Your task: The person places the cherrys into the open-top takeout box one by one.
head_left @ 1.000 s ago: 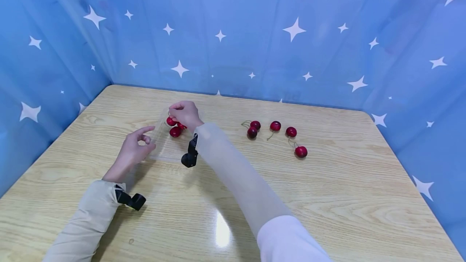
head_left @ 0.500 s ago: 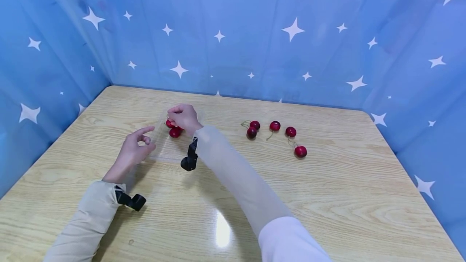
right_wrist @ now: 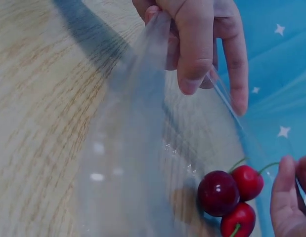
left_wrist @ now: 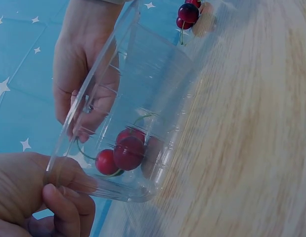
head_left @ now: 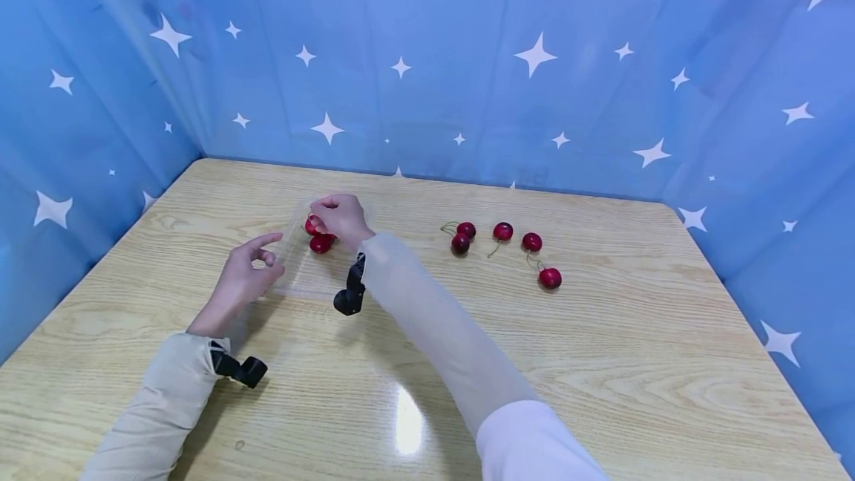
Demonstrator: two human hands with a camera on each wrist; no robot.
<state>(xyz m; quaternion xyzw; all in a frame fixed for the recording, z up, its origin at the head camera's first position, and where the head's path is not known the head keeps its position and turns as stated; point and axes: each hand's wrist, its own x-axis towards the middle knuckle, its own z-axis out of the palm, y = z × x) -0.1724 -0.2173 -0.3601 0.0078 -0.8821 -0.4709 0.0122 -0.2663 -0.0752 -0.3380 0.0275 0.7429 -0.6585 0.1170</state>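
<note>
My left hand (head_left: 243, 273) grips the left wall of a clear plastic box (left_wrist: 157, 64), thumb on one side of the rim and fingers on the other. Over the box, my right hand (head_left: 342, 220) pinches the stem of a bright red cherry (right_wrist: 247, 181) between its fingertips. That cherry is low in the box, against a darker cherry (right_wrist: 218, 193) and another red cherry (right_wrist: 239, 219). In the head view the right hand partly hides the cherries, and the box is hard to make out.
Right of the box, several loose cherries lie on the wooden table (head_left: 601, 362): a dark pair (head_left: 460, 243), a single cherry (head_left: 503, 231) with its stem forward, and two more, the nearer cherry (head_left: 551, 278) at right. A blue star-patterned curtain (head_left: 427, 95) surrounds the table.
My right hand has dipped slightly with the cherry, down among the others in the box. The left hand keeps its place on the box wall, and the loose cherries lie as before.
</note>
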